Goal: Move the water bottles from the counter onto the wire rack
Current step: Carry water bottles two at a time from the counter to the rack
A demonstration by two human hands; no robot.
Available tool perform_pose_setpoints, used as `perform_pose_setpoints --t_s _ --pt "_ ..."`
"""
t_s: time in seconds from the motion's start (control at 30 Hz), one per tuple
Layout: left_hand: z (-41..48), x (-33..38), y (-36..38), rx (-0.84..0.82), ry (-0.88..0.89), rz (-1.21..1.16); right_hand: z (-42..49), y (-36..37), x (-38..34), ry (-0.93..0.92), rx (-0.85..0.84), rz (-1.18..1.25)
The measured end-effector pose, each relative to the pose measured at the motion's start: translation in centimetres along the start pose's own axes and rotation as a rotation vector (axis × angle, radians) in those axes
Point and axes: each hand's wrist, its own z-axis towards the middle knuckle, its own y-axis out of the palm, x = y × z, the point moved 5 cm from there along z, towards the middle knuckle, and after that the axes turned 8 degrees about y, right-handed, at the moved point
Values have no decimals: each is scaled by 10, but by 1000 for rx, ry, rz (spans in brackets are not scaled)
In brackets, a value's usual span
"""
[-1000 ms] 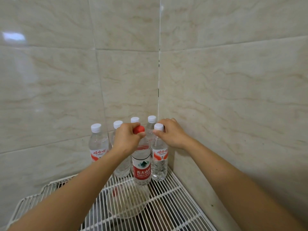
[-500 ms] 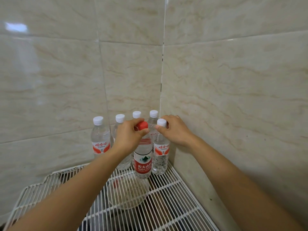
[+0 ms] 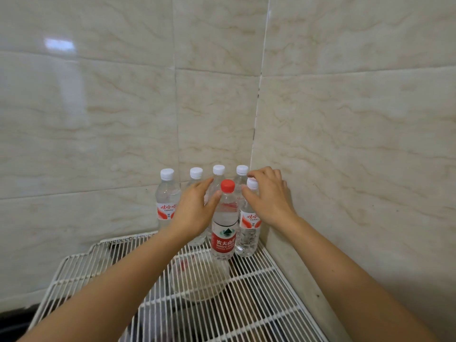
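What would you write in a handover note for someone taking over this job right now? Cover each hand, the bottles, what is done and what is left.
Left hand: open, fingers loose beside the red-capped Nongfu Spring bottle, thumb by its neck.
Right hand: open, fingers loose around the cap of the front white-capped bottle.
Bottles: six upright on the wire rack in the tiled corner, those two in front of the back row of four white-capped bottles.
Done: six racked.
Left: the counter is out of view; check it for more.
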Motion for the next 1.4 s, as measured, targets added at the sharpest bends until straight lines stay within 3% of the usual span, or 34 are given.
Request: perform_pose_setpoints --t_s 0.2,0.63,1.0,1.4 --pt "-68 -49 -48 40 -93 139 -35 32 -68 -177 -19 144" --pt "-329 -170 -274 99 -591 505 -233 180 -320 -471 -594 75" --pt "-580 -201 -468 158 -881 640 -455 228 -555 -691 -761 78" --pt "-708 -288 -618 262 -1080 676 -560 296 -759 -916 -818 75"
